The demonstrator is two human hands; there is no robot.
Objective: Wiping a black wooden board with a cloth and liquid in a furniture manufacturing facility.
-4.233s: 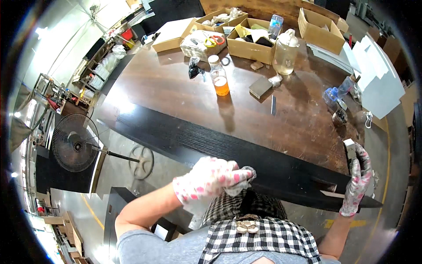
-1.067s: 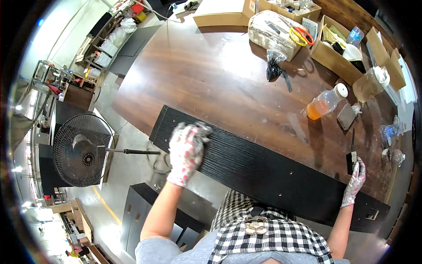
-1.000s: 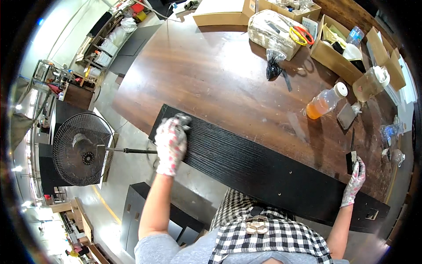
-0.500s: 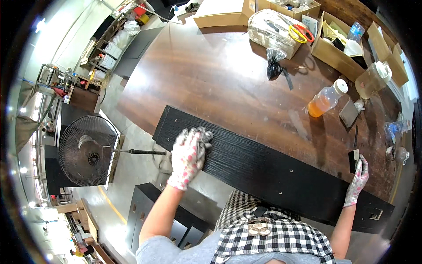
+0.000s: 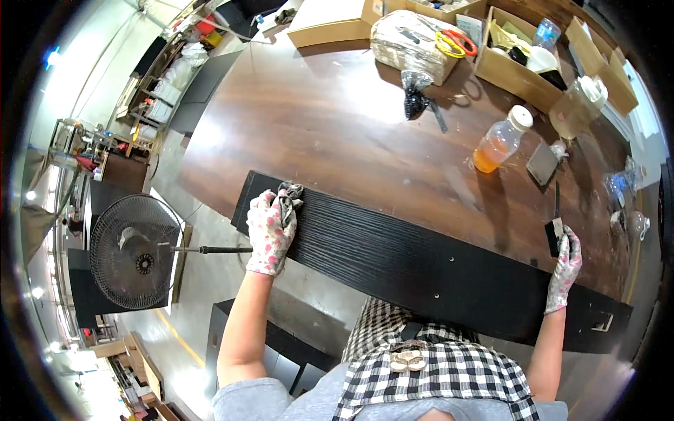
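Note:
A long black wood-grain board (image 5: 379,242) lies slantwise along the near edge of the brown table (image 5: 295,119), with small holes and a metal fitting near its right end. My left hand (image 5: 269,235), in a white glove with pink dots, is closed on a crumpled grey rag (image 5: 291,196) at the board's left end. In a similar glove, my right hand (image 5: 566,270) grips a small black block with a pale patch (image 5: 552,240) by the board's far edge, toward the right. A thin dark strip rises beyond that block; whether they are joined I cannot tell.
A bottle of orange liquid (image 5: 503,140), a cloudy jug (image 5: 577,109) and a grey flat piece (image 5: 542,165) stand or lie at the right. Farther back are scissors (image 5: 455,43) on a wrapped bundle and open cartons (image 5: 516,83). A fan (image 5: 133,252) stands at left.
My left hand has moved left with the rag, toward the board's left end. My right hand still holds the small black block. The whole view has shifted slightly.

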